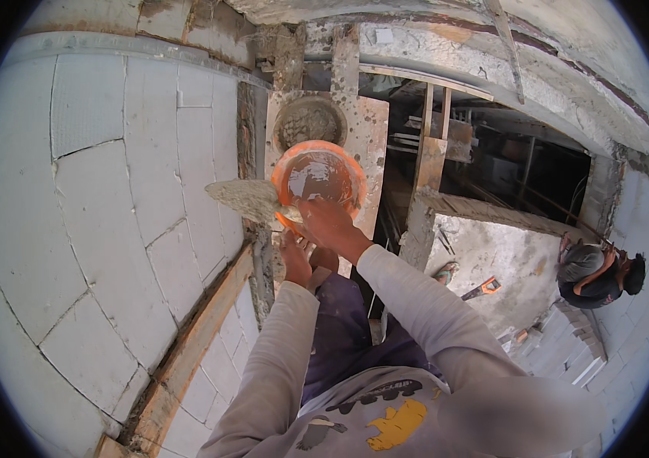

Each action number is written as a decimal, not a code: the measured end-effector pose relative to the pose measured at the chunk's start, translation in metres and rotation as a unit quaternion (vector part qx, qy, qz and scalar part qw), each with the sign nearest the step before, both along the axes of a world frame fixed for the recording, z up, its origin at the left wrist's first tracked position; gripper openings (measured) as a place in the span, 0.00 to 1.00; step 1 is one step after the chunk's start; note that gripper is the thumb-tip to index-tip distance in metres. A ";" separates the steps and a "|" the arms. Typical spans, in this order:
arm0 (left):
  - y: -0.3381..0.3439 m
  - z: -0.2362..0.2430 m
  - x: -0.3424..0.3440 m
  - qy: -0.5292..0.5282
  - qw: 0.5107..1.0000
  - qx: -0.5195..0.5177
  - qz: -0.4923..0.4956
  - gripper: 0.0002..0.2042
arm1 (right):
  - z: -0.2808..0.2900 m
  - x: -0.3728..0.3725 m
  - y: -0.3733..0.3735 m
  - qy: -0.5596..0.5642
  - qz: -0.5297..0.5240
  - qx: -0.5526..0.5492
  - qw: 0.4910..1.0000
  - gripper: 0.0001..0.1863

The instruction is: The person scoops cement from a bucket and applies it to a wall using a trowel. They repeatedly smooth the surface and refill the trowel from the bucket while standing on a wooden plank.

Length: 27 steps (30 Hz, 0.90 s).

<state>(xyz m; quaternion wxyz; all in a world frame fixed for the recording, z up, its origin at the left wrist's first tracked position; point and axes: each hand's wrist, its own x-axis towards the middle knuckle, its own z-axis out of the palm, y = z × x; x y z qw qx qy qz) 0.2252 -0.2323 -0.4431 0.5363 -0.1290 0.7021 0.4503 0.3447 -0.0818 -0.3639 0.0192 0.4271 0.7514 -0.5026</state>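
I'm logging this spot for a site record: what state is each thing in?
Trowel: blade coated with grey material
Orange bucket: uncovered, holding brownish liquid
Round basin: uncovered, holding grey, mortar-like material
Right hand: at the trowel's handle, grip partly hidden
Left hand: near that handle, grip unclear
Handsaw: lying on the floor

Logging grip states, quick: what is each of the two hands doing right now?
Right hand: closed, holding the grey, mortar-coated trowel by its orange handle.
Left hand: curled close to that handle; whether it grips cannot be told.
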 end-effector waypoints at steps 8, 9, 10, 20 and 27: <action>0.004 -0.010 -0.015 -0.056 0.997 -0.006 0.047 0.33 | -0.024 -0.021 0.012 -0.031 0.017 0.023 0.999 0.15; 0.004 -0.011 -0.015 -0.061 0.997 -0.004 0.050 0.33 | -0.017 -0.022 0.019 -0.043 0.034 -0.002 0.999 0.14; 0.003 -0.013 -0.016 -0.065 0.996 -0.002 0.053 0.33 | -0.012 -0.023 0.024 -0.055 0.050 -0.027 0.997 0.14; 0.011 -0.020 -0.013 -0.080 0.996 -0.004 0.047 0.27 | -0.031 -0.028 0.019 -0.042 -0.005 0.002 0.999 0.16; 0.000 -0.032 -0.019 -0.090 0.995 0.009 0.052 0.32 | -0.028 -0.024 0.016 -0.033 0.002 0.013 0.999 0.19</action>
